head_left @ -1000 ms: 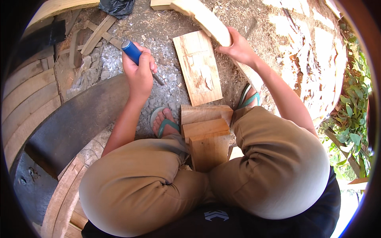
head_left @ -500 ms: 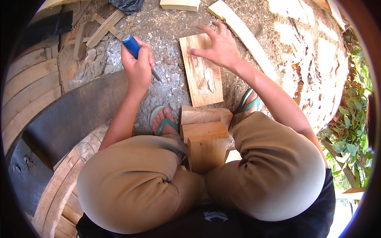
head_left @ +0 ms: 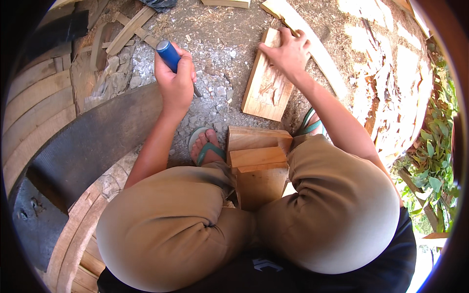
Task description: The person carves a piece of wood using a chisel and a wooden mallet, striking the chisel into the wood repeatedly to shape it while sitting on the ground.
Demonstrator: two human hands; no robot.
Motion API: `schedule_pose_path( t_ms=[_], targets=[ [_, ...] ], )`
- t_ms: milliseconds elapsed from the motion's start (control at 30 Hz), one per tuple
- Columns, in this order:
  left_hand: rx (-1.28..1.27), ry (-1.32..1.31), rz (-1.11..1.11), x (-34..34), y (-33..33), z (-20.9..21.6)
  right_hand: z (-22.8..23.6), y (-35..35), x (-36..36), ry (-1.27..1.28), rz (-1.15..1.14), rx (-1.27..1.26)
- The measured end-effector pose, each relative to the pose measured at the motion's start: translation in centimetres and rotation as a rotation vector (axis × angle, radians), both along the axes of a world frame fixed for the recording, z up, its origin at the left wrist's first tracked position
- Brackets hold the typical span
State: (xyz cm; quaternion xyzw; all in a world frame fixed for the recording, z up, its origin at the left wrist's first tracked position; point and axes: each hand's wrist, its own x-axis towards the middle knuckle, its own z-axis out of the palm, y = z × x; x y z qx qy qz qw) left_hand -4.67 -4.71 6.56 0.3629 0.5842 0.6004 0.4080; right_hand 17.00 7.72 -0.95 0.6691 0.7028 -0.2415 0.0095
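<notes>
Board (head_left: 266, 95), partly hidden, sits clasped in the right grip (head_left: 290, 54); left grip (head_left: 178, 83) encloses a part-covered blue-handled tool (head_left: 168, 54).

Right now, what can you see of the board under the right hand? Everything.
The board is a pale, rectangular piece of what looks like wood, thick enough to show its edges. Its upper face is rough and splintered in part; the hand hides some of it. It sits slanted, its far end toward the right, beyond the wooden blocks; whether it lies flat or is partly raised is unclear. The right hand spans its far part, thumb at the left edge.
</notes>
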Motion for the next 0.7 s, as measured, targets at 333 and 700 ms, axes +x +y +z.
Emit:
schedule_pose_path(
  t_ms=[333,700],
  targets=[
    [0.021,0.031,0.003,-0.9,-1.0,-0.3,-0.4,-2.7,7.8,0.461,-0.195,-0.62],
    [0.063,0.01,-0.029,0.5,0.6,0.5,0.5,-7.1,-0.6,0.348,-0.051,-0.511]
  ],
)
